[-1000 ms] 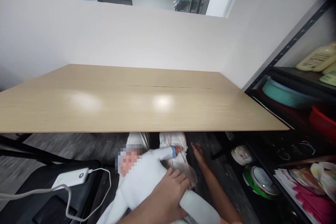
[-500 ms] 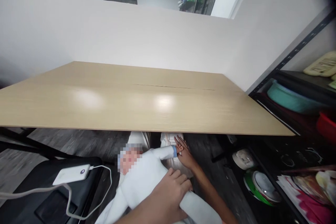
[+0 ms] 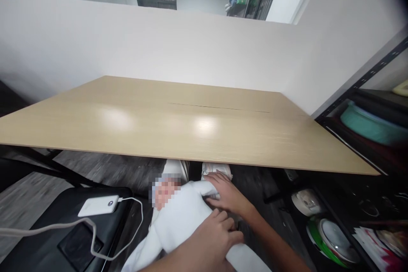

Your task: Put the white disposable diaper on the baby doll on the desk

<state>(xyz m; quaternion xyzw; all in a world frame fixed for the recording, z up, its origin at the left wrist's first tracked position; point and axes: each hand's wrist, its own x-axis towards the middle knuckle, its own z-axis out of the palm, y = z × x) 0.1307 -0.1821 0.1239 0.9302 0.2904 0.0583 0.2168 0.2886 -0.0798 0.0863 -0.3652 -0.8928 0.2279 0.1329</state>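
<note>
A small figure [image 3: 186, 206] in white clothes lies across my lap, its blurred face toward the left; I cannot tell whether it is a person or a doll. My left hand [image 3: 219, 233] curls its fingers over the upper part of the figure's near leg [image 3: 245, 257]. Farther forward, my right hand [image 3: 225, 191] wraps round the end of the white sleeve [image 3: 204, 188], fingers on top and thumb below. The figure's small hand is hidden under mine.
A wooden table [image 3: 191, 136] spans ahead above my feet. On a black chair [image 3: 32, 238] at left lie a white power bank [image 3: 98, 205] with its cable and a dark phone [image 3: 79, 246]. Right, black shelves hold a teal basin [image 3: 369, 125] and a round lidded container [image 3: 334, 238].
My right hand has moved from beside the figure's small hand to over the sleeve end, covering it. My left hand stays on the leg. The view has shifted slightly.
</note>
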